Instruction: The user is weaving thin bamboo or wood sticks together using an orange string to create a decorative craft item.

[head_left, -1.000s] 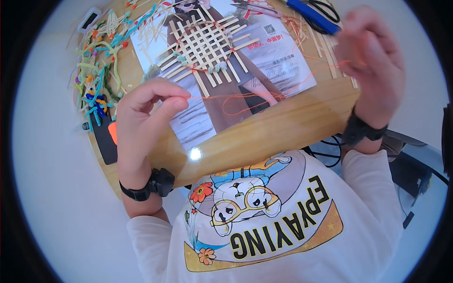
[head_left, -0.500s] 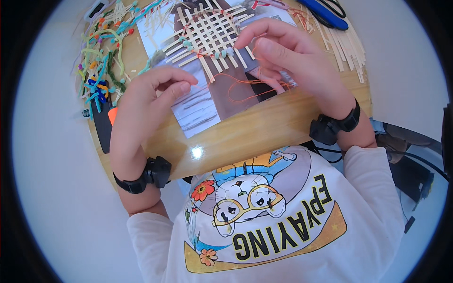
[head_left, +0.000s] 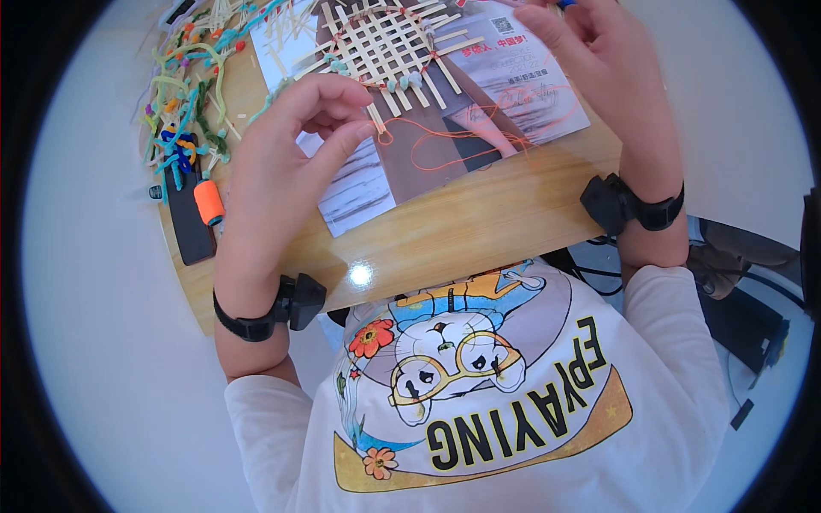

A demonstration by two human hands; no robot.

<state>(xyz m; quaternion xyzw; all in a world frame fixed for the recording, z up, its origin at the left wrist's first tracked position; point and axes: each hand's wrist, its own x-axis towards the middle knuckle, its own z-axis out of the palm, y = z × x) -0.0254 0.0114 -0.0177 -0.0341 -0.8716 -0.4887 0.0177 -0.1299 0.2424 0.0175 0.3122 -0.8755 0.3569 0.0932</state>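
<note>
My left hand (head_left: 329, 120) is curled at the near end of a woven lattice of pale wooden strips (head_left: 385, 47). Its thumb and index fingertips rest at one projecting strip, with a gap between them; how firmly they hold it is unclear. An orange thread (head_left: 419, 158) runs from that strip's end and loops to the right over a printed sheet (head_left: 368, 197). Red thread and small pale-green and bluish tufts line the lattice's rim. At the upper edge my right hand (head_left: 590, 60) covers a blue-handled tool (head_left: 565, 3). Some of its fingers are cut off by the picture's edge.
Colourful fuzzy craft stems (head_left: 184, 103) lie heaped on the left of the wooden table (head_left: 479, 218). Beside them are a dark flat bar (head_left: 190, 227) and an orange cylinder (head_left: 208, 203). More loose wooden strips (head_left: 286, 30) lie behind. The table's front edge is close to my body.
My right hand has left the lattice's right side and gone up and right to the blue-handled tool. My left hand has moved right and forward to the strip's end.
</note>
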